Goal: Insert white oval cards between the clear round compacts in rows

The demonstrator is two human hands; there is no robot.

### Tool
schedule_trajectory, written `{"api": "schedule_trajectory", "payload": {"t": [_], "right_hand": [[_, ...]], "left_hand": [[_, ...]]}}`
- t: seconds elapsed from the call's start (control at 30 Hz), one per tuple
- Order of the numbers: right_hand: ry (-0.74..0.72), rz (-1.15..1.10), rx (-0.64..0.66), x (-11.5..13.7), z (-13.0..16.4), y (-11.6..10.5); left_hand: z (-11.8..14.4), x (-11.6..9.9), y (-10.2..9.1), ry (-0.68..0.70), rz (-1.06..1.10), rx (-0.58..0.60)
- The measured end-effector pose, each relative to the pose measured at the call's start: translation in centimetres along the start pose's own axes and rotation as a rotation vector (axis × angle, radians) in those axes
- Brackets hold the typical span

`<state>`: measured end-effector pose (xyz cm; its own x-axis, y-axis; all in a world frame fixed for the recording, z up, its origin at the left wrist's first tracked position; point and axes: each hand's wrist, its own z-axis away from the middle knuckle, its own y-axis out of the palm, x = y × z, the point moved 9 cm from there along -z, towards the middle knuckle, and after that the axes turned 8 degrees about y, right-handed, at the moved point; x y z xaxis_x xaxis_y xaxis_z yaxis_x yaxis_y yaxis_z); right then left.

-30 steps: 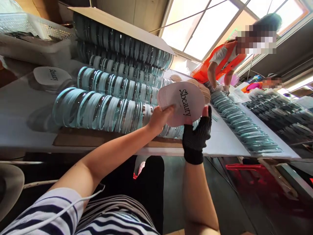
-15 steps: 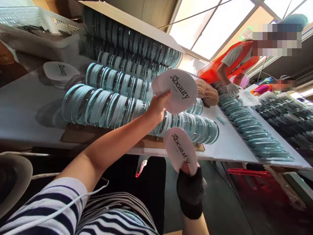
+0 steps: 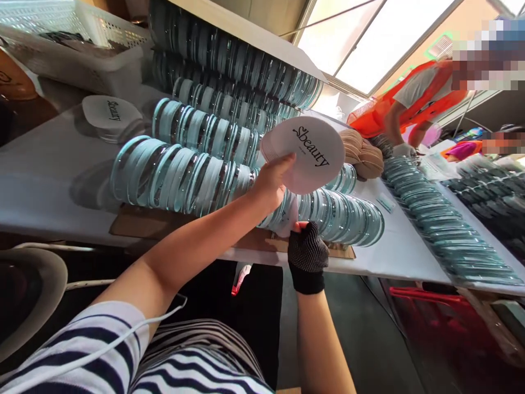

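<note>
- Head view, frame centre: left hand (image 3: 271, 183) grips a stack of white printed discs (image 3: 305, 152).
- Gloved right hand (image 3: 305, 249), just below, pinches one disc (image 3: 289, 214) against the row of glass rings (image 3: 213, 180).

Round card discs (image 3: 305, 153): white, black "Sbeauty" lettering
Knit glove on right hand (image 3: 307, 253): black, pale dots
Glass-rimmed round cases (image 3: 184, 178): pale turquoise
Sleeve (image 3: 82, 355): navy-white stripes
Co-worker's vest (image 3: 410, 104): orange

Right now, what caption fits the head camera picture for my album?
Left hand holds a stack of round cards; gloved right hand slips one among glass discs.
</note>
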<state>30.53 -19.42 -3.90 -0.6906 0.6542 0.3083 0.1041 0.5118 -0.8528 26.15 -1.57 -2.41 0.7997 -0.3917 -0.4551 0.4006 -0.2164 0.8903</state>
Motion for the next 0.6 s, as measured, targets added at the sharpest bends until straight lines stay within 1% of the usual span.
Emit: {"api": "schedule_trajectory", "payload": {"t": [0.07,0.1,0.13,0.23,0.3,0.37,0.43,0.47,0.5,0.53,0.57,0.6], "right_hand": [[-0.008,-0.005,0.086,0.6,-0.4,0.9],[0.008,-0.036,0.136,0.7,-0.5,1.4],[0.042,-0.122,0.212,0.6,-0.6,2.0],[0.152,-0.534,0.536,0.3,0.4,4.0],[0.196,-0.805,0.748,0.6,1.7,4.8],[0.225,-0.997,0.886,1.1,2.6,5.1],[0.236,-1.130,0.986,1.9,3.2,5.2],[0.219,-1.132,1.007,2.3,3.1,5.2],[0.184,-1.087,1.012,2.5,2.9,5.0],[0.139,-0.991,0.963,2.5,2.2,4.7],[0.093,-0.866,0.860,2.1,1.0,3.9],[0.057,-0.734,0.714,1.5,-0.5,2.7]], "left_hand": [[0.2,0.0,-0.1,-0.001,-0.006,0.001],[0.3,0.1,-0.1,-0.002,-0.009,0.006],[0.5,0.1,-0.1,-0.003,-0.012,0.014],[0.7,0.1,0.0,0.004,-0.013,0.039],[0.8,0.1,0.1,0.016,-0.017,0.054],[0.9,0.1,0.2,0.034,-0.026,0.067],[1.0,-0.1,0.4,0.058,-0.047,0.069],[1.1,-0.1,0.4,0.068,-0.063,0.068],[1.2,-0.2,0.4,0.078,-0.080,0.063],[1.2,-0.3,0.4,0.087,-0.098,0.055],[1.3,-0.3,0.4,0.098,-0.114,0.045],[1.4,-0.4,0.3,0.107,-0.128,0.035]]}}
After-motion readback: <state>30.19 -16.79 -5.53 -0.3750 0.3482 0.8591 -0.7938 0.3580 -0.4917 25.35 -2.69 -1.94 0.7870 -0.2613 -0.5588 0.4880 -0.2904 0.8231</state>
